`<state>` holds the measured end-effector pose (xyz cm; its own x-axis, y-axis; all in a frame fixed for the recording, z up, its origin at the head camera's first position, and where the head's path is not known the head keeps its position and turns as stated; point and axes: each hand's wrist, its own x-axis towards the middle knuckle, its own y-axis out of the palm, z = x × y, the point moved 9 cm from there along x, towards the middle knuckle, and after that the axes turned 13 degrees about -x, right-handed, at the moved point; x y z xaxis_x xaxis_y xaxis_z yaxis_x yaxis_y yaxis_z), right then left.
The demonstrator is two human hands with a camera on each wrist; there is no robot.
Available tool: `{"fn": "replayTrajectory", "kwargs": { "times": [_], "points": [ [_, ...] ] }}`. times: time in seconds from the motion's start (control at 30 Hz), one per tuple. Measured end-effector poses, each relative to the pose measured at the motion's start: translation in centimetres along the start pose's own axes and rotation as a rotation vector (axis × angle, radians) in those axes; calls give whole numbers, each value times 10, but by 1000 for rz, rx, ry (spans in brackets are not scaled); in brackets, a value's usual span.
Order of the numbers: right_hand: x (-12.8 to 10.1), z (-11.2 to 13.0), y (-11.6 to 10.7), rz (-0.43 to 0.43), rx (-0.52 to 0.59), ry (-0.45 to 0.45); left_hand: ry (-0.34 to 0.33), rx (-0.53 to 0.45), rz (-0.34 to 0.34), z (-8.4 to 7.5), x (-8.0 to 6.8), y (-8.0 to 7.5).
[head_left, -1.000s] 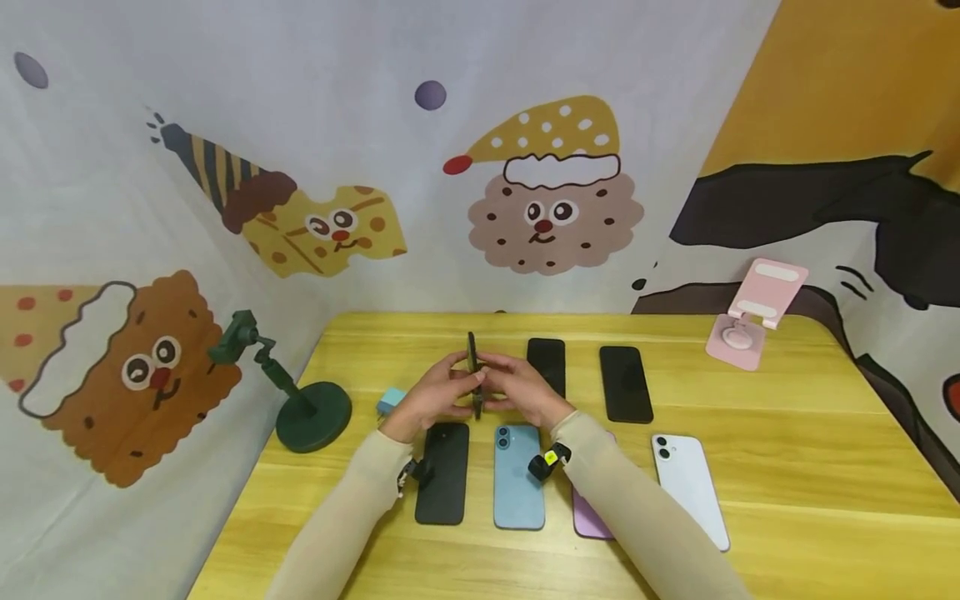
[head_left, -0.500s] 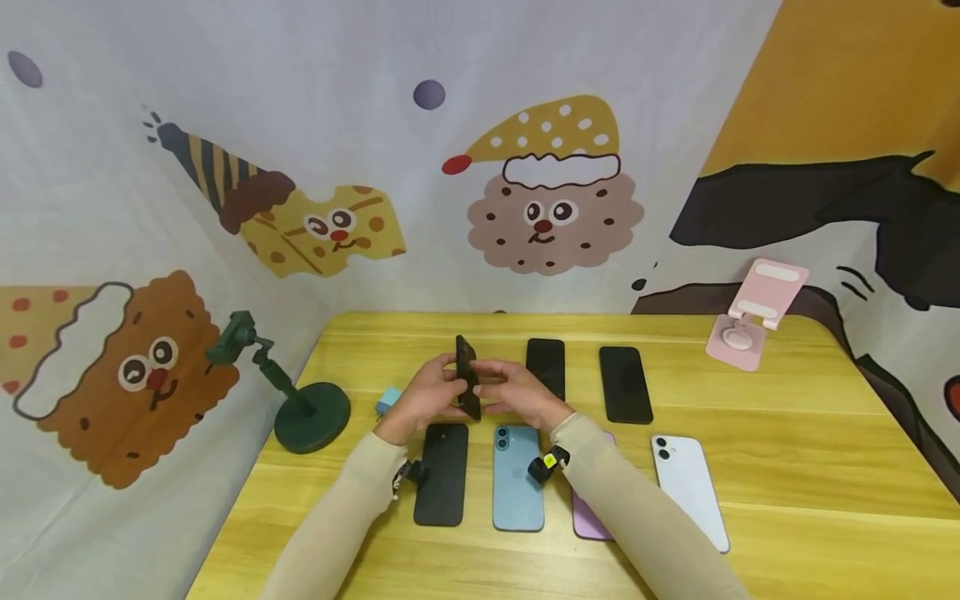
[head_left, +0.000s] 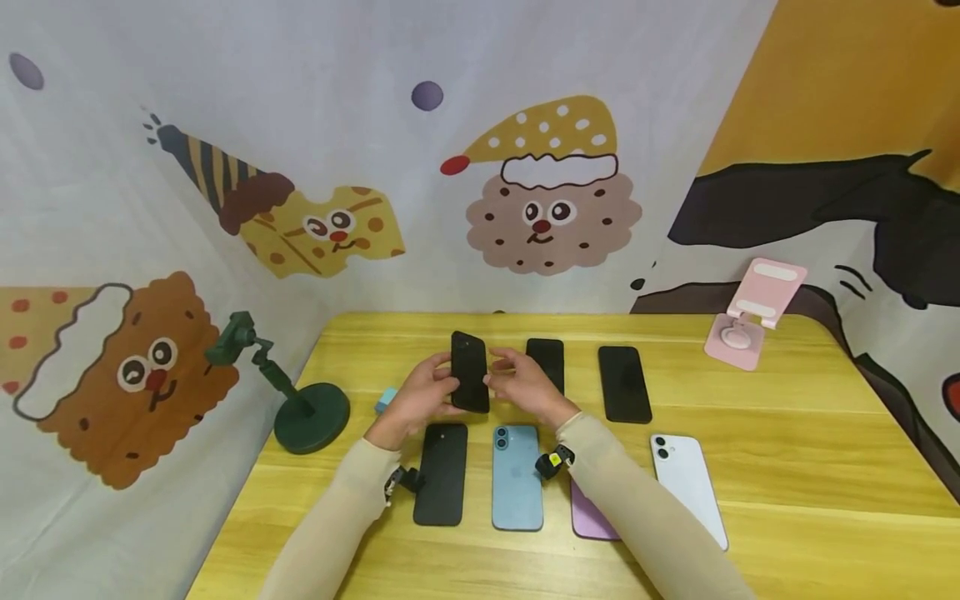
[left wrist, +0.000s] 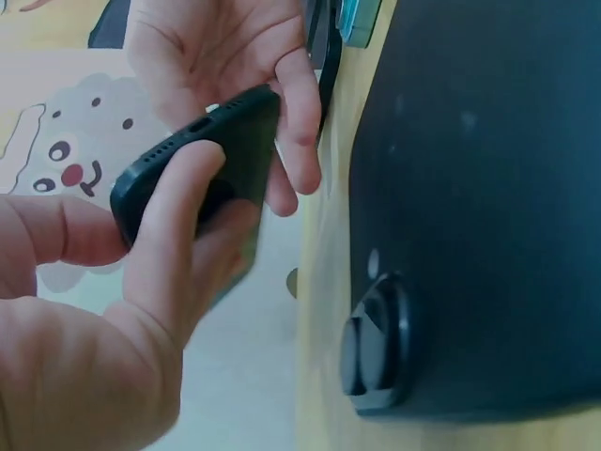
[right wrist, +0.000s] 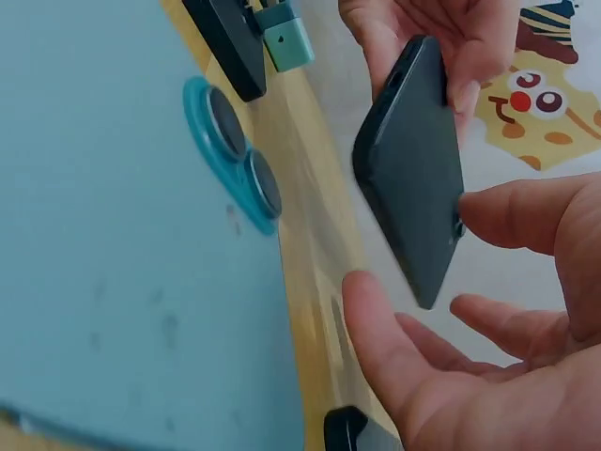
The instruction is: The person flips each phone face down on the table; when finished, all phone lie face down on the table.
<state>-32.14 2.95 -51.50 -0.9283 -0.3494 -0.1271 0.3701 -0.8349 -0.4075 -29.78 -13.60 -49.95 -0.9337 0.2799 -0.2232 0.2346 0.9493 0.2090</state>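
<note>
Cartoon-printed white cloth [head_left: 315, 100] is backing a yellow wood-grain surface [head_left: 795, 450]

Above the surface, a slim black rectangular phone [head_left: 470, 379] is being held tilted. The left hand [head_left: 422, 396] is gripping it, its fingers and thumb pinching one side. The right hand [head_left: 522, 385] is hovering at the opposite edge, fingers spread; whether a fingertip is touching, I cannot tell. Nearer the head camera, a matte black phone [head_left: 441, 475] and a light-blue phone with two lenses [head_left: 517, 483] are lying flat, side by side.

Black phone [head_left: 469, 372], slim, rounded corners, tilted, held above wooden table [head_left: 787, 467]
</note>
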Motion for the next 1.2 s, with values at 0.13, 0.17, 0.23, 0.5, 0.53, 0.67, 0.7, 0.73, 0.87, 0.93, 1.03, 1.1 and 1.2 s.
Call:
{"fn": "replayTrajectory", "kwargs": {
  "times": [0.13, 0.17, 0.23, 0.5, 0.53, 0.67, 0.7, 0.73, 0.87, 0.93, 1.03, 1.1, 1.2],
  "points": [
    [0, 0, -4, 27, 58, -11, 2, -70, 32, 3, 1, 0],
    [0, 1, -5, 28, 67, -16, -2, -89, 42, 4, 1, 0],
    [-1, 1, -10, 24, 73, -18, -2, -121, 71, 5, 1, 2],
    [2, -4, -18, 23, 96, 14, -37, -162, 159, 7, 4, 9],
    [2, -5, -18, 22, 102, 15, -42, -140, 160, 7, 4, 9],
    [3, -8, -19, -3, 102, 14, -76, 1, 139, 6, 8, 7],
    [4, -8, -20, -10, 102, 15, -87, 42, 131, 6, 8, 6],
    [5, -9, -19, -16, 102, 18, -100, 78, 125, 5, 9, 5],
    [7, -13, -18, -26, 96, 36, -147, 162, 122, 4, 12, 1],
    [8, -14, -17, -27, 91, 44, -161, 189, 123, 4, 13, 0],
    [10, -15, -16, -29, 76, 60, -164, 241, 111, 3, 18, -3],
    [11, -15, -16, -34, 58, 68, -167, 274, 98, 3, 21, -4],
    [12, -15, -15, -45, 21, 77, -176, 301, 91, 5, 26, -7]
  ]
}}
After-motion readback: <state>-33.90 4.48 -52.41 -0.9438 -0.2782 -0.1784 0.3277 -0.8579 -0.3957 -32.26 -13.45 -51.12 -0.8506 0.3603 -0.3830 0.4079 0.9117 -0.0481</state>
